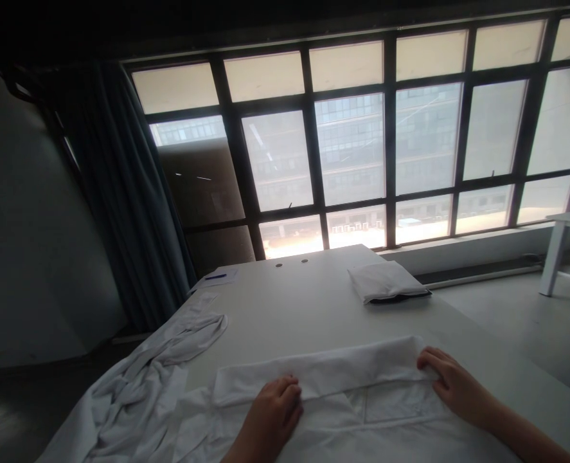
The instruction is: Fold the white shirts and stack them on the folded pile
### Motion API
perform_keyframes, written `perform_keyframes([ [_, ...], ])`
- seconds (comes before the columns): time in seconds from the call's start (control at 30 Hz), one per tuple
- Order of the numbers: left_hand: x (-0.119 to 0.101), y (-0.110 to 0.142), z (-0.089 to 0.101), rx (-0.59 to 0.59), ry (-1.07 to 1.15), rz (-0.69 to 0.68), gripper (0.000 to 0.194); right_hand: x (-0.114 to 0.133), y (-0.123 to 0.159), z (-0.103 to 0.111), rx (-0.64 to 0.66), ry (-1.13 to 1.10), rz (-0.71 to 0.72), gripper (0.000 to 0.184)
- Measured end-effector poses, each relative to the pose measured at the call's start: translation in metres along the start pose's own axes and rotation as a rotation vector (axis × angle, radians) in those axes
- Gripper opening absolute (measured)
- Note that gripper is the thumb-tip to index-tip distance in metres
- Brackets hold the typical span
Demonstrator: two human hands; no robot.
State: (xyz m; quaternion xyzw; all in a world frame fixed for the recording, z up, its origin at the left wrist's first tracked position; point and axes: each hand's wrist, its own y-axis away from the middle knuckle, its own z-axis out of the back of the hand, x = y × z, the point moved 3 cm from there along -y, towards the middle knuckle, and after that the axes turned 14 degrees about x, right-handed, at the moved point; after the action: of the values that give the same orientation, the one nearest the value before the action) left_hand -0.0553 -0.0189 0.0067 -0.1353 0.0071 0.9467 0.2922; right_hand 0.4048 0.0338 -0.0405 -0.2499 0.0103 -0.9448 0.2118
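My left hand (271, 419) rests open on the folded white garment (313, 376), and my right hand (458, 386) grasps its edge, near on the table (313, 308). At far left, a blue pen (216, 277) lies on paper (229, 276).

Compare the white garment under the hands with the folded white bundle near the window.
The white garment lies spread with a folded band across it; the folded white bundle is a compact stack. The garment looks larger and nearer; the bundle sits farther along the table. Both are white cloth.
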Motion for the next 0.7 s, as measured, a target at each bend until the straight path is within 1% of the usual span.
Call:
perform_keyframes([
  [0.13,0.012,0.001,-0.003,-0.036,0.036,-0.029,0.019,-0.003,0.002,-0.001,0.019,-0.062,0.005,0.044],
  [0.2,0.012,0.0,0.0,-0.038,0.04,-0.047,0.018,-0.004,0.002,-0.001,0.017,-0.088,0.013,0.044],
  [0.33,0.009,-0.003,0.003,-0.049,0.038,-0.058,0.023,-0.008,0.002,0.0,-0.001,-0.121,0.006,0.045],
  [0.4,0.008,-0.003,0.004,-0.074,0.038,-0.06,0.025,-0.008,0.002,0.003,-0.005,-0.15,-0.003,0.041],
  [0.47,0.007,-0.002,0.004,-0.081,0.037,-0.084,0.025,-0.007,0.004,0.008,-0.01,-0.187,-0.006,0.032],
  [0.53,0.005,0.0,0.004,-0.064,0.028,-0.123,0.025,-0.006,0.005,0.013,-0.028,-0.211,-0.022,0.025],
  [0.63,-0.001,0.001,0.007,-0.016,0.014,-0.16,0.023,-0.006,0.006,0.013,-0.053,-0.195,-0.083,0.028],
  [0.7,-0.005,0.002,0.01,0.023,0.014,-0.162,0.022,-0.006,0.006,0.011,-0.042,-0.181,-0.1,0.028],
])
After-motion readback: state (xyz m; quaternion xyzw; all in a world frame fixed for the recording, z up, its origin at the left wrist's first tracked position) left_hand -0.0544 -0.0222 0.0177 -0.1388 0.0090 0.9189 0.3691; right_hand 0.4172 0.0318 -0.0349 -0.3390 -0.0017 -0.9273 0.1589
